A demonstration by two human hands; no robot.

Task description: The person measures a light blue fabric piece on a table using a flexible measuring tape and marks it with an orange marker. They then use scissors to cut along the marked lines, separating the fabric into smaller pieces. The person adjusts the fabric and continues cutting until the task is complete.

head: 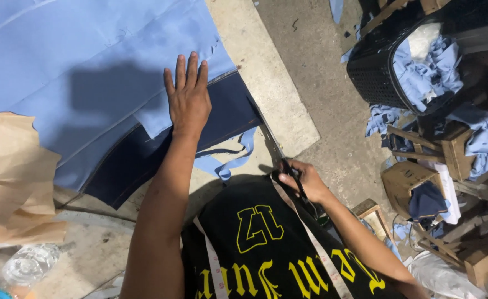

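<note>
Brown pattern paper [11,177] lies crumpled at nine o'clock, with a clear plastic bottle [27,264] below it at about seven. Light blue fabric [88,72] spreads from ten to twelve o'clock over a navy layer [138,160] whose edge shows beneath it. The left hand [187,99] lies flat on this stack near centre, fingers straight and close together, gripping nothing, only pressing the cloth down. A trimmed blue strip [230,160] curls just below the navy edge. At about five o'clock from that hand, the right hand [305,180] is closed round the handles of dark scissors [280,152], whose blades point up toward the cloth's edge; I cannot tell how far the blades are parted. A measuring tape [305,232] hangs over the black shirt. At two o'clock a black basket [377,72] holds blue scraps [427,69]. The work seems mid-cut along the stack's edge; a clean next stroke would call for the pressing hand to hold the layers aligned.
</note>
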